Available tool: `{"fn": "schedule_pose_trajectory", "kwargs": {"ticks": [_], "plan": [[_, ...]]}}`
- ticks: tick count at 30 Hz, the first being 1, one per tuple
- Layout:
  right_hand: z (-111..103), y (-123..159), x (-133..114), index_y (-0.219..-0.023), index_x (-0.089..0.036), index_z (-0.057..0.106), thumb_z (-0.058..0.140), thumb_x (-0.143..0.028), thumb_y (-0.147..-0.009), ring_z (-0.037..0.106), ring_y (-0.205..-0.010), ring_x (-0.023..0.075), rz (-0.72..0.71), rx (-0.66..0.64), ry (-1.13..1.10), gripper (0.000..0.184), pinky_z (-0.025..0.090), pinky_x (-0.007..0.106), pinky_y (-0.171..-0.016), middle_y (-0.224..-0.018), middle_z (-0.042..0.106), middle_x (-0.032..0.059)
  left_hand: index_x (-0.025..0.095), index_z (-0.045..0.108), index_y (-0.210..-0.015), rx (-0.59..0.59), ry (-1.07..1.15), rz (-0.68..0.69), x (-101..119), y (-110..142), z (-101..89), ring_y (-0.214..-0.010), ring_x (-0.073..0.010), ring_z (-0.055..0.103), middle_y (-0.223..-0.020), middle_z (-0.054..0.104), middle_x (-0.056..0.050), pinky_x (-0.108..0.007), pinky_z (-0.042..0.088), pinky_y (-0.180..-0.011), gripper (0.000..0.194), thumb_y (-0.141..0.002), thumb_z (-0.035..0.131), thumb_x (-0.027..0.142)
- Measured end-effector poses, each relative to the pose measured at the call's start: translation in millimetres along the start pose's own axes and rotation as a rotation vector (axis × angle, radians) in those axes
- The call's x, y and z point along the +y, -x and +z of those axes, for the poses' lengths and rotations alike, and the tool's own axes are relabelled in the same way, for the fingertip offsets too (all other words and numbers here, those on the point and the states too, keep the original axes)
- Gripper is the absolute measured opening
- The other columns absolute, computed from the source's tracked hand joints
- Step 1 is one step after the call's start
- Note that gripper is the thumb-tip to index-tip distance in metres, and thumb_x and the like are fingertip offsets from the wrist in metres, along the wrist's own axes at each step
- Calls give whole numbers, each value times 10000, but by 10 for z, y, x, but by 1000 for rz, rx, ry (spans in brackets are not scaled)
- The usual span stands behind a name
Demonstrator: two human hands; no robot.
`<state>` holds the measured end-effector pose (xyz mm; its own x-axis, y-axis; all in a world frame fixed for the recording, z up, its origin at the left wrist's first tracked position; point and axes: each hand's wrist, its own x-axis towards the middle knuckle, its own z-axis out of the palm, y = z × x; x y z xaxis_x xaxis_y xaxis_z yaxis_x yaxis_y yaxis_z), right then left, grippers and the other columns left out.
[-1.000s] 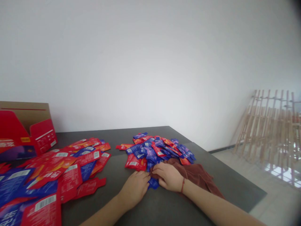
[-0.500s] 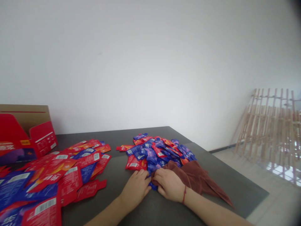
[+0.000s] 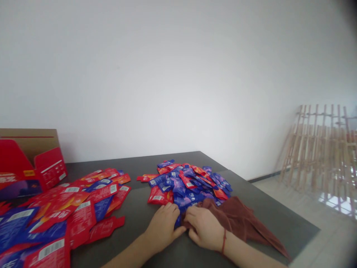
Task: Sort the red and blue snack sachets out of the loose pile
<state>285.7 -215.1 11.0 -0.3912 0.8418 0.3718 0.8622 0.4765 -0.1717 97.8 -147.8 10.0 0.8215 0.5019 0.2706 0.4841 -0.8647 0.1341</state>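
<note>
My right hand (image 3: 205, 227) is closed around a bunched end of a brown cloth (image 3: 237, 219), and the rest of the cloth trails over the table to the right. Close beside it, my left hand (image 3: 164, 227) has its fingers bent over the near edge of a blue packet (image 3: 177, 222); the thumb reaches toward the cloth. Most of that packet is hidden by the two hands. Just beyond the fingers lies a heap of small red and blue packets (image 3: 192, 182).
Larger red and blue packets with barcodes (image 3: 82, 219) spread over the left of the dark table (image 3: 136, 212). An opened red carton (image 3: 51, 167) stands behind them. A white wall (image 3: 178, 82) rises at the back, and wooden racks (image 3: 318, 152) lean on the right.
My right hand has moved slightly right and down with the cloth, whose tip reaches farther right. The left thumb has extended toward the right hand. The view has shifted slightly.
</note>
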Motion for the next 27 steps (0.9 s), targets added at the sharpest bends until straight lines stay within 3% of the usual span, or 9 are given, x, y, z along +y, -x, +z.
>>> {"fn": "schedule_pose_trajectory", "kwargs": {"ticks": [3, 7, 9, 13, 17, 20, 24, 27], "plan": [[4, -132, 67, -842, -203, 591, 483, -86, -705, 554, -819, 174, 55, 133, -99, 210, 421, 279, -756, -855, 602, 19, 157, 568, -1080, -37, -56, -51, 123, -113, 5, -1034, -281, 530, -1081, 599, -98, -408, 437, -905, 323, -816, 630, 333], [-68, -190, 313, -902, -204, 611, 422, -76, -748, 571, -853, 186, 197, 396, -252, 276, 442, 304, -801, -900, 621, 39, 88, 552, -1124, -159, -218, -78, 285, -335, -34, -950, -308, 594, -1038, 631, -163, -395, 497, -759, 354, -778, 598, 150], [-75, -148, 374, -910, -208, 615, 417, -78, -751, 573, -851, 191, 211, 429, -290, 286, 448, 308, -791, -905, 623, 41, 70, 576, -1082, -203, -271, -75, 319, -410, -58, -887, -307, 624, -979, 652, -178, -386, 502, -696, 289, -800, 515, 55], [-61, -36, 332, -919, -215, 621, 425, -57, -732, 575, -847, 187, 175, 354, -273, 315, 440, 301, -786, -901, 630, 30, 106, 612, -993, -210, -279, -32, 209, -354, -152, -888, -281, 638, -969, 665, -149, -370, 497, -719, 251, -862, 417, 17], [-80, -24, 238, -891, -220, 622, 434, -43, -719, 586, -852, 171, 119, 169, -257, 311, 431, 275, -787, -896, 641, 14, 144, 619, -993, -172, -308, -24, -194, -40, -415, -938, -260, 631, -1006, 668, -128, -372, 490, -792, 268, -873, 406, 35], [-89, -44, 189, -850, -226, 623, 456, -45, -701, 591, -846, 157, 56, 18, -249, 287, 415, 256, -786, -885, 650, -7, 160, 603, -1114, -110, -392, -167, -673, 286, -719, -1028, -248, 607, -1093, 656, -122, -383, 455, -891, 391, -817, 408, -2], [-80, -45, 160, -830, -230, 623, 458, -50, -707, 593, -846, 144, 79, 11, -228, 273, 399, 242, -774, -885, 655, -19, 124, 620, -1107, -45, -571, -350, -1362, 732, -1114, -1095, -284, 571, -1154, 642, -142, -420, 395, -962, 395, -825, 366, 14], [-59, -55, 165, -846, -231, 629, 464, -64, -732, 593, -852, 142, 86, 3, -205, 261, 400, 235, -774, -894, 651, -15, 78, 633, -1015, -35, -720, -524, -1678, 885, -1278, -1064, -288, 565, -1088, 656, -127, -413, 396, -926, 395, -857, 275, 25]]}}
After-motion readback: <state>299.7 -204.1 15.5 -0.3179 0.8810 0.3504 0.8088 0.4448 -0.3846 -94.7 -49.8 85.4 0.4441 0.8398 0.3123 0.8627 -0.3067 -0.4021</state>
